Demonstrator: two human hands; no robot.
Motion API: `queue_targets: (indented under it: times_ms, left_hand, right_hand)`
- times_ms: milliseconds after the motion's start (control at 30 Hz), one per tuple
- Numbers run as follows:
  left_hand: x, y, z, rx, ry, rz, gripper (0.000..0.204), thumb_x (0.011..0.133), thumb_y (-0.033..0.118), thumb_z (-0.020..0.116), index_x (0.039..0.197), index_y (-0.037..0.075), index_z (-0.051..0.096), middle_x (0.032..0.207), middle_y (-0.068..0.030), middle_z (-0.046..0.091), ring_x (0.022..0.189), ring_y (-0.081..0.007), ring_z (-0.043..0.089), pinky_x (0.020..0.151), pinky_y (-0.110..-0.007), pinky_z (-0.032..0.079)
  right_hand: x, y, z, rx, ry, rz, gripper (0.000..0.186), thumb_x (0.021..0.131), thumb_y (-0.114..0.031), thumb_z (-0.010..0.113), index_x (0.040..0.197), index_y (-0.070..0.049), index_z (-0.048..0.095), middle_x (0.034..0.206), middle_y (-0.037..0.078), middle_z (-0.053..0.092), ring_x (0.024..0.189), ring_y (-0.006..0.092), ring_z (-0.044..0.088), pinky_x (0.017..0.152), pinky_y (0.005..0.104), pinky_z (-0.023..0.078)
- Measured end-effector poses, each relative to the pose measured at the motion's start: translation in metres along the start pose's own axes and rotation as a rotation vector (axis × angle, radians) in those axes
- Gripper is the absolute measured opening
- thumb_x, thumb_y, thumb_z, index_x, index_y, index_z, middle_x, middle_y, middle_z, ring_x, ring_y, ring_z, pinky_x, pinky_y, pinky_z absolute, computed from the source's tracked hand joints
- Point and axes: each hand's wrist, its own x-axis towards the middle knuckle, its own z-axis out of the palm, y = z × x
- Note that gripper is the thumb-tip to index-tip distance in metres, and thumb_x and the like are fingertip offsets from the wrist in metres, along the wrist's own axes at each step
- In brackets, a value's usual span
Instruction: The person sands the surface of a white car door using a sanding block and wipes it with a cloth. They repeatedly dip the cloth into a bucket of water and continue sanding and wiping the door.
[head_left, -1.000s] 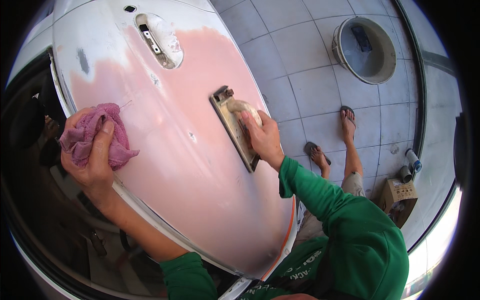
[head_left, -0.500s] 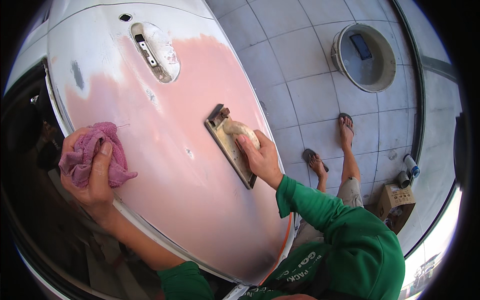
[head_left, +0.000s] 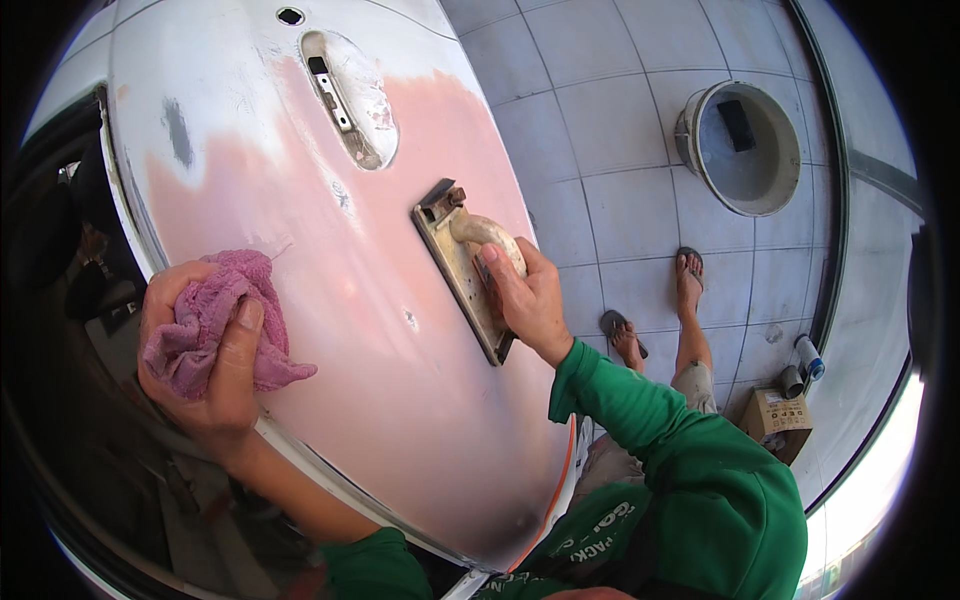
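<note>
My left hand (head_left: 215, 415) is closed around a crumpled pink cloth (head_left: 240, 315) at the window-side edge of a car door panel (head_left: 350, 400). My right hand (head_left: 530, 300) grips the curved handle of a long hand sanding block (head_left: 455, 270), which lies flat and slanted on the panel. Its far end has a rusty clamp, and its underside is hidden. Pinkish filler or primer covers much of the panel, with bare white farther off. Beyond the block is the door handle recess (head_left: 380, 125), with a metal bracket inside. A small pale chip (head_left: 410, 320) shows between my hands.
On the tiled floor (head_left: 640, 210) at the right stands a round bucket (head_left: 690, 140) of cloudy water with a dark block inside. A cardboard box (head_left: 775, 415), a cup and a can sit by the glass wall. The dark window opening (head_left: 60, 330) lies left.
The sanding block has slid away from me and slightly left over the panel, closer to the handle recess. My left hand keeps its place with the cloth. The whole view has shifted a little.
</note>
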Motion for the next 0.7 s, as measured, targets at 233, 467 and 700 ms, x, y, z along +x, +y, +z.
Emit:
queue_targets:
  times_ms: [233, 467, 700]
  left_hand:
    - [0.009, 0.006, 0.005, -0.064, -0.021, -0.048, 0.032, 0.080, 0.007, 0.074, 0.109, -0.005, 0.067, 0.098, -0.0114, 0.068, 0.090, -0.0202, 0.063, 0.086, -0.033, 0.051]
    - [-0.003, -0.007, 0.001, -0.022, 0.018, 0.012, 0.033, 0.081, 0.007, 0.073, 0.111, -0.006, 0.067, 0.097, -0.0121, 0.069, 0.088, -0.0195, 0.063, 0.087, -0.032, 0.050]
    - [0.010, -0.006, 0.008, -0.063, 0.012, 0.068, 0.029, 0.086, 0.005, 0.071, 0.112, -0.008, 0.069, 0.104, -0.0109, 0.069, 0.091, -0.0170, 0.062, 0.090, -0.030, 0.049]
  right_hand:
    - [0.206, -0.033, 0.007, 0.096, 0.092, 0.143, 0.057, 0.099, -0.053, 0.068, 0.103, 0.004, 0.068, 0.066, 0.007, 0.060, 0.050, 0.0152, 0.058, 0.045, 0.0350, 0.047]
    - [-0.066, 0.052, -0.029, 0.132, 0.002, 0.171, 0.037, 0.104, -0.035, 0.069, 0.112, 0.000, 0.075, 0.087, 0.004, 0.070, 0.081, 0.0079, 0.060, 0.073, 0.0265, 0.049]
    - [0.165, 0.055, -0.031, 0.051, 0.122, 0.181, 0.063, 0.098, -0.059, 0.066, 0.103, 0.003, 0.069, 0.066, 0.007, 0.058, 0.045, 0.0157, 0.054, 0.045, 0.0355, 0.045]
